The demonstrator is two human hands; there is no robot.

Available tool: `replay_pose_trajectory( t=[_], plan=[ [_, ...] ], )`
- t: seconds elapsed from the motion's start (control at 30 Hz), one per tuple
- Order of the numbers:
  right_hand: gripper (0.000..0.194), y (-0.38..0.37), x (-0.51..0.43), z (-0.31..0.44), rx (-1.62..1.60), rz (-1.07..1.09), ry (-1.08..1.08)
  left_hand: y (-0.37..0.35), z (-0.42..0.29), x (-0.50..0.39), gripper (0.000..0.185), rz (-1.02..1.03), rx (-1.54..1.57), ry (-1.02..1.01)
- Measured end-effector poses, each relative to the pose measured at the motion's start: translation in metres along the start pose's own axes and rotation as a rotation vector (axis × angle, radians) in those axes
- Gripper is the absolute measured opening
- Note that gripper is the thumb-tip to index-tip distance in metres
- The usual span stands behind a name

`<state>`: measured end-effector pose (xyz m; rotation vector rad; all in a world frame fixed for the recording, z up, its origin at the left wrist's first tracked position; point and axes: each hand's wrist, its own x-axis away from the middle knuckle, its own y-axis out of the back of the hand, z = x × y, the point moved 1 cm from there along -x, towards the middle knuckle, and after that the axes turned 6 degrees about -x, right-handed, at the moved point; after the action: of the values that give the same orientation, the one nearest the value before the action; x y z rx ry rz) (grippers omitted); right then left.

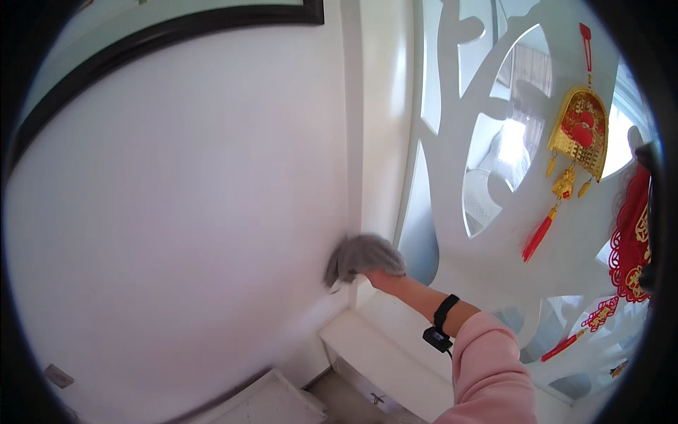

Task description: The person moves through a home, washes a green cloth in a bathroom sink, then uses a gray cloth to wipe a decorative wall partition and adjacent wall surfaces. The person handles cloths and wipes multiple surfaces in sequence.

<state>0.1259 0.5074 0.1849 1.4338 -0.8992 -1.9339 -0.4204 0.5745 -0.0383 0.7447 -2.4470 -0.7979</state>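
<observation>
A grey cloth (371, 255) covers most of my right hand (382, 279), blurred by motion. The hand presses it near the corner where the white wall (212, 175) meets a pale upright trim (381, 159). A pink sleeve (492, 365) and a black wrist strap with a small device (438, 339) show on that arm. Below the hand is a low white cabinet (381, 350) with a dark handle. My left hand is out of view.
At right stands a white cut-out partition screen (450, 175). Gold-and-red tasselled ornament (580, 132) and red paper-cut style hanging (630, 249) hang there. A dark picture frame (175, 40) is above, a wall socket (58, 375) at lower left, a white furniture top (265, 403) below.
</observation>
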Motion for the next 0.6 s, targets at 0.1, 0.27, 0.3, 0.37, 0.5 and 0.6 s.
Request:
replay_pose_trajectory(
  t=[0.1, 0.27, 0.3, 0.37, 0.5, 0.6],
  plan=[
    [0.031, 0.030, -0.056, 0.003, 0.332, -0.360, 0.119, 0.002, -0.006, -0.007, 0.037, 0.002, -0.033, 0.003],
    [0.047, -0.006, -0.038, 0.026, 0.162, -0.124, -0.047, 0.010, -0.032, -0.014, 0.036, -0.103, -0.043, -0.079],
    [0.047, -0.014, -0.016, 0.024, 0.044, 0.011, -0.092, 0.010, -0.033, -0.012, 0.036, -0.105, -0.088, -0.081],
    [0.043, -0.021, 0.041, 0.018, -0.400, 0.035, -0.075, 0.011, -0.028, -0.003, 0.035, -0.115, -0.173, -0.084],
    [0.033, -0.012, 0.043, -0.020, -0.869, 0.573, -0.340, 0.007, 0.019, 0.024, 0.035, -0.113, -0.112, -0.027],
    [0.042, 0.073, -0.028, -0.040, -0.416, 0.087, -0.148, -0.009, 0.060, 0.033, 0.034, -0.189, 0.261, -0.073]
  ],
)
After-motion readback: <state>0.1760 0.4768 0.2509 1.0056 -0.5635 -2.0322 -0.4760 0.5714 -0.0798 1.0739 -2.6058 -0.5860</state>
